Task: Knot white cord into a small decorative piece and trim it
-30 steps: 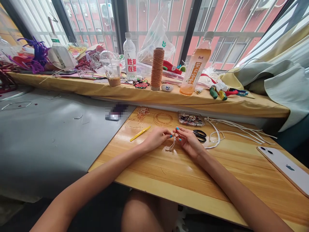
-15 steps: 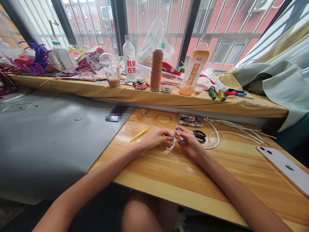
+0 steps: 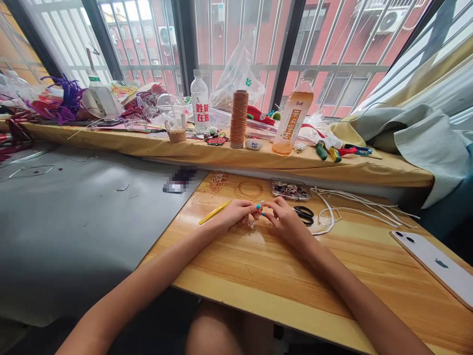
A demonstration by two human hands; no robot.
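Observation:
Over the wooden board [image 3: 229,261], my left hand [image 3: 241,213] pinches a short white cord [image 3: 253,224], mostly covered by the fingers. My right hand [image 3: 284,217] meets it from the right, thumb and index finger closed at the cord's upper part; how firmly they grip it I cannot make out. Left of my left hand lies a yellow tweezers-like tool [image 3: 214,213]. Black-handled scissors [image 3: 304,215] rest just behind my right hand. Beyond both hands are a coil of thin orange-brown cord [image 3: 249,189] and a clear box of small beads or trinkets [image 3: 290,189].
Loose white cords [image 3: 354,199] spread at the board's right, near a white phone [image 3: 436,264]. A tangle of thin threads [image 3: 218,181] sits at the back left. The cloth-covered ledge [image 3: 207,155] carries a thread spool [image 3: 239,118], a water bottle [image 3: 200,103] and a tea bottle [image 3: 293,116].
My right hand has turned from palm-up to knuckles-up, its fingertips now meeting my left hand's. The white cord's hanging ends are more hidden. The camera view has tilted slightly upward.

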